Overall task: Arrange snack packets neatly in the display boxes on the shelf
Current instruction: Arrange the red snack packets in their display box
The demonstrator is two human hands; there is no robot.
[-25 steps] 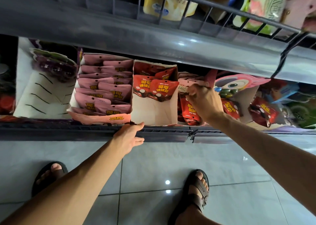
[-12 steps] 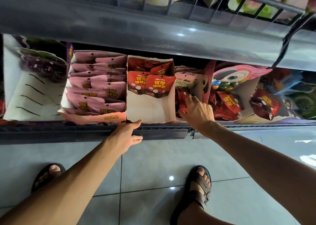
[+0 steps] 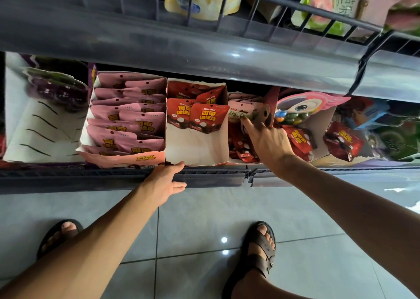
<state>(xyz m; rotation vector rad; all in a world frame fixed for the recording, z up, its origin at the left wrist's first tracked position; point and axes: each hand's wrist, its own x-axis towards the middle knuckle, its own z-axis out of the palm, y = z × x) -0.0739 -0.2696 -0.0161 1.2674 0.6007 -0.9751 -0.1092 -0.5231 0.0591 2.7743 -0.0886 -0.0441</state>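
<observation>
Left hand [image 3: 164,180] loose on the box [image 3: 195,150] lip, right hand [image 3: 267,139] spread, seemingly empty, over light, slippery red packets [image 3: 238,145]: pinch their top edges.

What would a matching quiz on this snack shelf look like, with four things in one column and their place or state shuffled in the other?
Column one:
1. pink packets
2. white box
3. left hand
4. right hand

Column two:
A. reaching among the loose packets right of the white box
B. overlapping rows filling the pink box
C. thumb on the white box's front edge
D. a few red packets at the back, front part bare

Pairs: 1-B, 2-D, 3-C, 4-A.
</observation>
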